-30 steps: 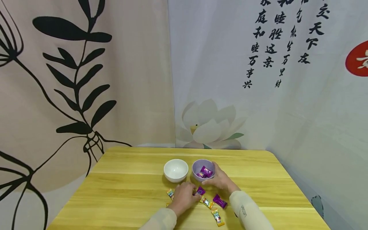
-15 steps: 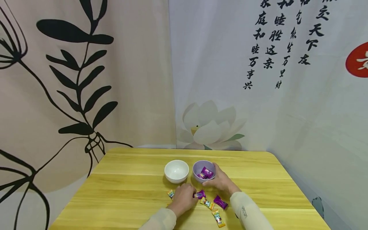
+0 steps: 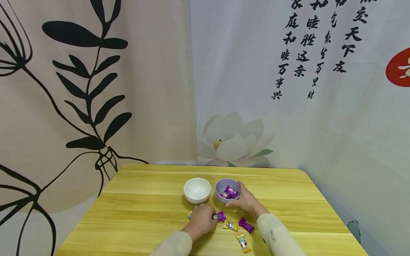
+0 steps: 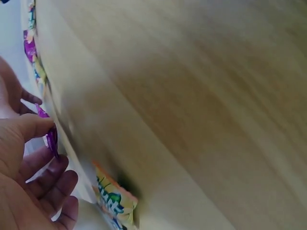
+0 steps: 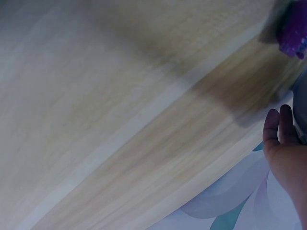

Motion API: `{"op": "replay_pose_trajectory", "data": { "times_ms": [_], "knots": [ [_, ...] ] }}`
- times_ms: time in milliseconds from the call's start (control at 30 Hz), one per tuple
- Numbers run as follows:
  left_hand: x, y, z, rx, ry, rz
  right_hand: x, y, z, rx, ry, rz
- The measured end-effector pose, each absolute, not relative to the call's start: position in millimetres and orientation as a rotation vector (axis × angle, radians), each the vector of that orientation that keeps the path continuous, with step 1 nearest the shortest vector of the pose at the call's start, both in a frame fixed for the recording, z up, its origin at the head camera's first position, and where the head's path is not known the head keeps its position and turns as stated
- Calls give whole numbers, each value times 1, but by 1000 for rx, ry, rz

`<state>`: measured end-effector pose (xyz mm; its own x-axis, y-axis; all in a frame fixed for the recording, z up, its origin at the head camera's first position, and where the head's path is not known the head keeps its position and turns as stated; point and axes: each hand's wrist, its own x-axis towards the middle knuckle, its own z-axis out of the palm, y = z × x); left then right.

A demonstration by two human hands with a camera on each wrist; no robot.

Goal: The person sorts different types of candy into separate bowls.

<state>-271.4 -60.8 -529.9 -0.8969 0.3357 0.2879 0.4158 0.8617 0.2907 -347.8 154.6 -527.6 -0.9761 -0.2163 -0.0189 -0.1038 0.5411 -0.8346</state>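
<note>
My left hand (image 3: 201, 219) pinches a purple-wrapped candy (image 3: 219, 216) by its left end, low over the table in front of the two bowls. In the left wrist view that candy (image 4: 52, 139) sits between thumb and fingertips. My right hand (image 3: 248, 202) grips a small purple bowl (image 3: 219, 187) from its right side, thumb at the front and fingers behind. Inside the bowl lie purple-wrapped candies (image 3: 230, 192). At the right wrist view's edge, the right hand's fingers (image 5: 271, 127) reach to the bowl's side.
A white bowl (image 3: 196, 191) stands left of the purple one. Yellow candies (image 3: 231, 225) (image 3: 243, 243) and another purple candy (image 3: 246, 225) lie on the wooden table (image 3: 134, 220). One yellow candy (image 3: 189, 214) is partly hidden behind my left hand. A printed curtain (image 3: 160, 89) hangs behind.
My left hand has shifted slightly left, drawing the purple candy along with it. The yellow candy beside it has turned to lie more level. The right hand stays on the purple bowl.
</note>
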Motion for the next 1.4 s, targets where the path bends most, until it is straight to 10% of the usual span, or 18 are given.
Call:
{"op": "replay_pose_trajectory", "data": {
  "times_ms": [1400],
  "knots": [
    [-338,-46,-468,-480,-2796,-589,-345,158,-525,-344,2645,-1423]
  ]
}}
